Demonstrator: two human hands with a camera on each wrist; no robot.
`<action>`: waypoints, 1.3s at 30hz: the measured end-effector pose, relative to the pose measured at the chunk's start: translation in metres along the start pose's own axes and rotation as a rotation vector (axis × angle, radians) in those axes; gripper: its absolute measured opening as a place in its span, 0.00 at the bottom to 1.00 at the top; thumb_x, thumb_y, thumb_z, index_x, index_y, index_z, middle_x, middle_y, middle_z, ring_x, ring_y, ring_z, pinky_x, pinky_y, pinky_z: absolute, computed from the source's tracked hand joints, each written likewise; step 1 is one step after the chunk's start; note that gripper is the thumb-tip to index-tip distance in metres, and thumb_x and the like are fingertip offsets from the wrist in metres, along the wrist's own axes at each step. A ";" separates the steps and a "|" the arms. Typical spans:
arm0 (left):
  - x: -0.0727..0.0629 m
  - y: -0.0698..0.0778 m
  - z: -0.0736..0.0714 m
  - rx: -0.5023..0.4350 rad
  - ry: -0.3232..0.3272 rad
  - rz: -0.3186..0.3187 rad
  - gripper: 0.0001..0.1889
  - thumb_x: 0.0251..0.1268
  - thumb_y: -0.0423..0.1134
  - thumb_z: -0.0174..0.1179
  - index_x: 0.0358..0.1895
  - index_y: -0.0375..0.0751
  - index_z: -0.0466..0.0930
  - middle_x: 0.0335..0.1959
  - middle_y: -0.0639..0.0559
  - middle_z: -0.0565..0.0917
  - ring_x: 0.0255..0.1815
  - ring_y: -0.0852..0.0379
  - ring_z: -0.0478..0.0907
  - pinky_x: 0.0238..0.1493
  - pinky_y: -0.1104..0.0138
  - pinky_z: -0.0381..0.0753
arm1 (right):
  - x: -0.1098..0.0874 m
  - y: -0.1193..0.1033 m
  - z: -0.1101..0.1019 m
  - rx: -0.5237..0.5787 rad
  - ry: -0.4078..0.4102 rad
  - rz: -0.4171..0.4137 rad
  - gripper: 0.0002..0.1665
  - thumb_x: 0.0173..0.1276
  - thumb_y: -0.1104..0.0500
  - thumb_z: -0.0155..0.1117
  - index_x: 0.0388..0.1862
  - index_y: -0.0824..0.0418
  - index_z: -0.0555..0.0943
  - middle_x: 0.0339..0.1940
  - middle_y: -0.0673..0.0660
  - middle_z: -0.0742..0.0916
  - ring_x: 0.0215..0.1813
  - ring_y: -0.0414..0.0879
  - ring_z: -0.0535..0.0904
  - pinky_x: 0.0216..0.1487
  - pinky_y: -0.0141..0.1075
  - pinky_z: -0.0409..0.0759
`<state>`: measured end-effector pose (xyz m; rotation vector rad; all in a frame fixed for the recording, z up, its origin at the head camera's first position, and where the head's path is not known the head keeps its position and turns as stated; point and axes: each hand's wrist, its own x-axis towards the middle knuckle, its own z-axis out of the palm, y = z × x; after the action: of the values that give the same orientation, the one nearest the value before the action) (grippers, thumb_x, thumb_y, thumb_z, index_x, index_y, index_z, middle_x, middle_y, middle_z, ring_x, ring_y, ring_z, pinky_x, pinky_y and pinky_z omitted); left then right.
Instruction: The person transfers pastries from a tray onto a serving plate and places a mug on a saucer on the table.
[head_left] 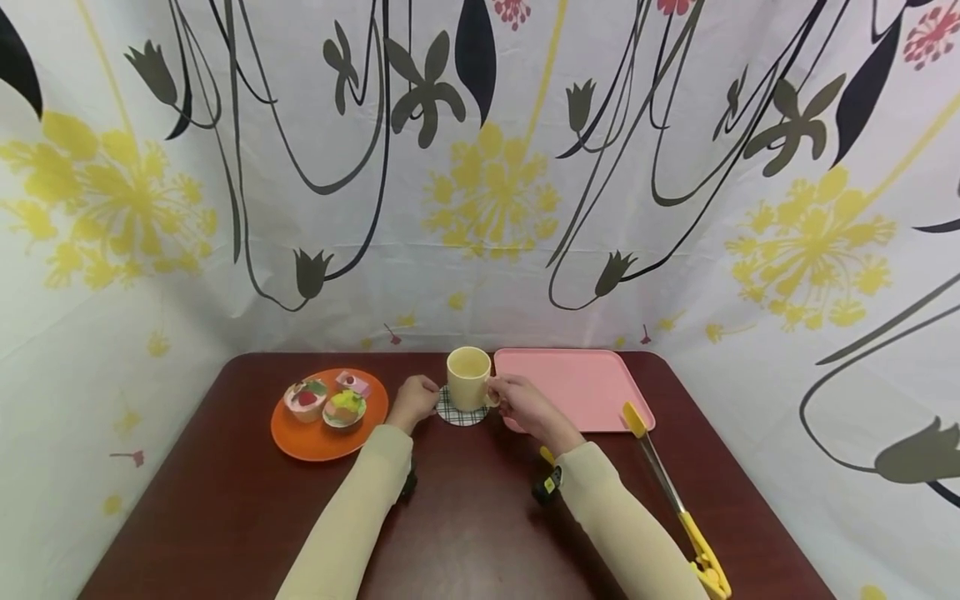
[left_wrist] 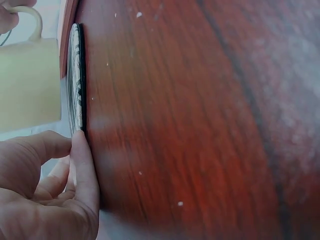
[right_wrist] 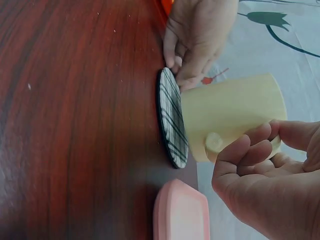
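A pale yellow mug (head_left: pixel 467 375) stands upright over a round checked coaster (head_left: pixel 461 417) near the far edge of the table. With its fingers curled round the handle, my right hand (head_left: pixel 531 407) grips the mug from the right. My left hand (head_left: pixel 415 402) is at the coaster's left side; in the left wrist view its thumb and a finger pinch the coaster's edge (left_wrist: pixel 77 100). That same view shows a narrow gap between the mug's base and the coaster. The coaster's dark underside lies close over the tabletop.
An orange plate (head_left: pixel 300 446) with several cupcake-like sweets (head_left: pixel 343 408) is on the left. The pink tray (head_left: pixel 570 383) lies right of the mug. Yellow-tipped tongs (head_left: pixel 663 483) stretch from the tray's corner toward the front right. A flowered curtain (head_left: pixel 480 300) hangs behind the table.
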<state>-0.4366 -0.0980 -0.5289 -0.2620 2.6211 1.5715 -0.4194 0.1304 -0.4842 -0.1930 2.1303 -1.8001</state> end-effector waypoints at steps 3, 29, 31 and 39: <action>0.000 0.000 0.003 -0.004 0.001 -0.003 0.10 0.74 0.32 0.62 0.52 0.29 0.85 0.52 0.36 0.87 0.38 0.51 0.86 0.39 0.64 0.92 | -0.001 0.003 0.002 0.011 -0.002 0.027 0.21 0.88 0.53 0.53 0.36 0.65 0.75 0.34 0.55 0.75 0.36 0.48 0.66 0.35 0.33 0.64; -0.003 0.000 0.014 0.068 0.017 0.034 0.12 0.76 0.36 0.64 0.52 0.30 0.85 0.47 0.37 0.88 0.38 0.48 0.87 0.43 0.57 0.91 | -0.003 0.016 -0.006 -0.061 0.017 0.075 0.24 0.86 0.46 0.56 0.44 0.67 0.83 0.35 0.51 0.81 0.32 0.42 0.71 0.31 0.30 0.69; -0.004 -0.001 0.014 0.104 0.017 0.048 0.13 0.77 0.37 0.60 0.54 0.31 0.85 0.48 0.38 0.88 0.43 0.46 0.86 0.50 0.54 0.90 | -0.004 0.016 -0.008 -0.065 0.012 0.079 0.24 0.85 0.46 0.58 0.45 0.67 0.83 0.34 0.51 0.81 0.31 0.41 0.71 0.30 0.29 0.70; -0.019 0.003 0.003 -0.042 0.029 0.034 0.15 0.79 0.40 0.53 0.56 0.31 0.78 0.47 0.37 0.83 0.47 0.44 0.80 0.52 0.53 0.84 | -0.008 0.003 -0.029 -0.212 0.007 0.017 0.25 0.83 0.46 0.60 0.58 0.67 0.80 0.38 0.61 0.83 0.28 0.47 0.74 0.28 0.33 0.73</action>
<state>-0.4188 -0.0922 -0.5248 -0.2455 2.6300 1.6474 -0.4213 0.1606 -0.4821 -0.2198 2.3192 -1.5656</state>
